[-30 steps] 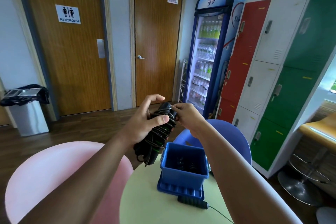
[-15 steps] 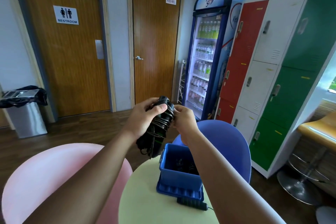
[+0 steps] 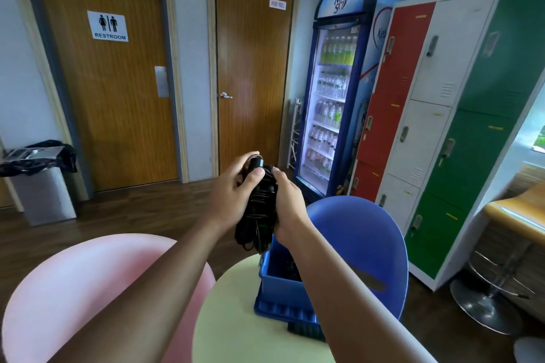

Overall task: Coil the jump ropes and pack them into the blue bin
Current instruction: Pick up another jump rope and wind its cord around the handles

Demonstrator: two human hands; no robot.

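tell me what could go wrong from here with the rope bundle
1. Loose loops hang from the bottom of the coiled rope bundle, gripped by the left hand and right hand; it may unravel on release.
2. Those loops dangle at the rim of the blue bin and could snag there.
3. The right forearm crosses over the bin and might knock it.

I see a small round table (image 3: 241, 333). Its top is pale yellow. A flat blue tray (image 3: 277, 310) with little ridges lies on the table. The blue bin (image 3: 278, 286) stands on that tray. A black handle (image 3: 303, 330) lies on the table just beside the tray, on my near side. I can only see part of it.
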